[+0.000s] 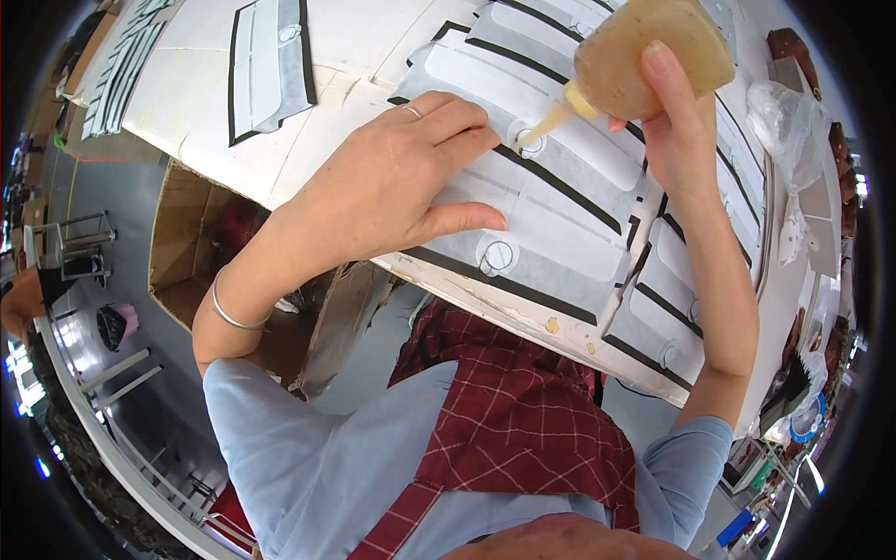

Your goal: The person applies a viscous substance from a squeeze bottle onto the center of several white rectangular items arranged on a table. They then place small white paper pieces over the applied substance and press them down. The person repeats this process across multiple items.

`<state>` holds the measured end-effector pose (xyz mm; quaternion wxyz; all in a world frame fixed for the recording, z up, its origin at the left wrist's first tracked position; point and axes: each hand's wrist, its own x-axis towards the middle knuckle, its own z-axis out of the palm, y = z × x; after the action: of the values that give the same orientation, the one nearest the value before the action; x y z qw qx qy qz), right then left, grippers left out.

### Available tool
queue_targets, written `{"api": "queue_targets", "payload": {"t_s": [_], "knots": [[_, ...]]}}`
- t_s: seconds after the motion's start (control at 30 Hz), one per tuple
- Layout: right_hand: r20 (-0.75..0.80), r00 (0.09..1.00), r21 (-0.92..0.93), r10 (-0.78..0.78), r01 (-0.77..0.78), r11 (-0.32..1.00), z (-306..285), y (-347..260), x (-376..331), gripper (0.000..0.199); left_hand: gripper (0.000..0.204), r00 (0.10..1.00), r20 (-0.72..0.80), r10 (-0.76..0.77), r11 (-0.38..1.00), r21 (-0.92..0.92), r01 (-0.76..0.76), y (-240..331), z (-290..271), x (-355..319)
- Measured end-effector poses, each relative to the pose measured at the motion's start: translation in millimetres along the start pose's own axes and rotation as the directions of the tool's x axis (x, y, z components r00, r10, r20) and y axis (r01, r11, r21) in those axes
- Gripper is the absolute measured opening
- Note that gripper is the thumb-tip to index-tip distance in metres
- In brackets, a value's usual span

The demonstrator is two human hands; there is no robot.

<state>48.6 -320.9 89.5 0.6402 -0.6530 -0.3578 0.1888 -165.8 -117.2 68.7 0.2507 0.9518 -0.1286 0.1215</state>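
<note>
My right hand (679, 126) is closed around a squeeze bottle (635, 56) of cloudy yellowish liquid, tilted down to the left. Its narrow nozzle (551, 123) points at a small round outline on a light grey fabric panel with black edging (569, 140), at or just above the surface. Palm down, my left hand (401, 177) rests over the panels left of the nozzle, its fingers bent and its thumb stretched apart. Below the thumb lies another panel (560, 266) with a small ring (496, 255) on it. What lies under the left fingers is hidden.
The white tabletop (327, 112) carries overlapping panels, and a separate panel (269, 70) lies at the far left. A cardboard box (187, 238) stands below the table's left edge. Clear plastic bags (784, 131) lie at the right. More strips (126, 65) are stacked far left.
</note>
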Motion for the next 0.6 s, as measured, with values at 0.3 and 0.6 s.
{"api": "queue_targets", "payload": {"t_s": [0.3,0.6], "knots": [[0.116,0.993,0.068,0.003,-0.011,0.998,-41,-10,-14,0.075,0.065,1.0,0.008,0.006,1.0,-0.024,-0.006,7,4,3],[0.059,0.997,0.702,-0.042,-0.012,0.712,-115,-54,-1,0.075,0.054,1.0,-0.014,0.009,0.998,-0.069,-0.01,-1,-8,20]]}}
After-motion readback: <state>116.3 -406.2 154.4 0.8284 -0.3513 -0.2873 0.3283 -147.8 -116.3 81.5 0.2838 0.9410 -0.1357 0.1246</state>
